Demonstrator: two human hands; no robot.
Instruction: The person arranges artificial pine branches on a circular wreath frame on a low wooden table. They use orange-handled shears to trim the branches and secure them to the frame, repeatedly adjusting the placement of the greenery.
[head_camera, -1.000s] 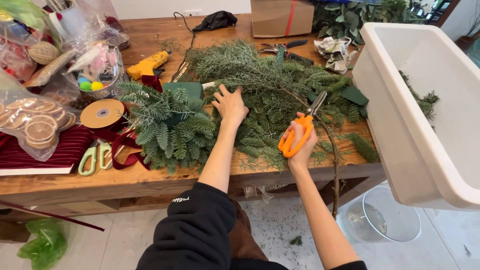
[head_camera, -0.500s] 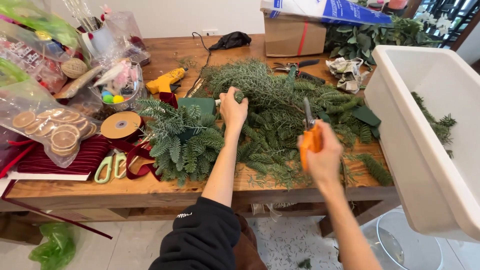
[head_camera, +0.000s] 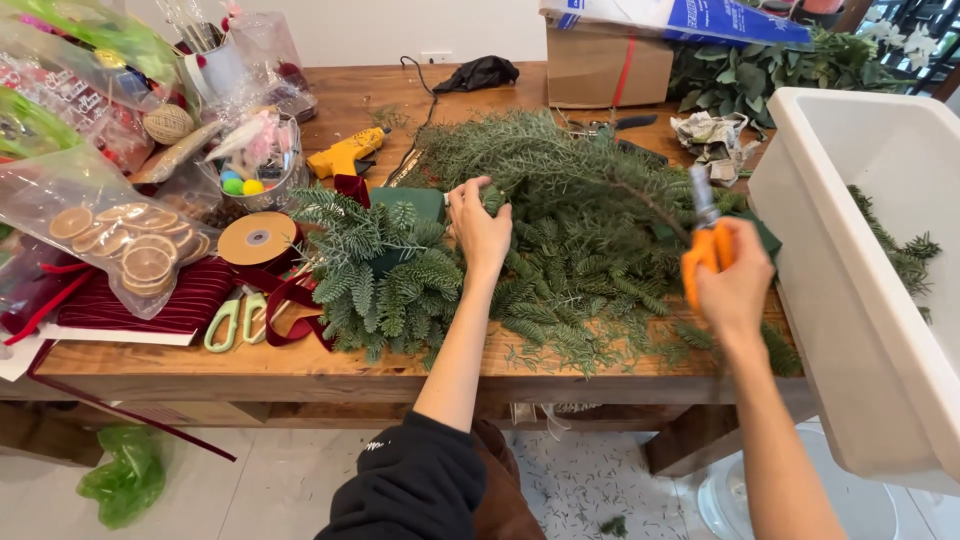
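1. Presently your left hand (head_camera: 481, 228) is pressing down on the pile of evergreen branches (head_camera: 560, 230) at mid-table, fingers curled together over a sprig.
2. Your right hand (head_camera: 733, 285) is gripping orange-handled pruning shears (head_camera: 704, 240), fingers clamped round the handles, blades pointing up (slightly blurred; open or closed, cannot tell).
3. A white plastic tub (head_camera: 850, 300) is sitting just right of that hand.
4. Green scissors (head_camera: 235, 318) are lying near the wooden table (head_camera: 250, 365) edge, left.
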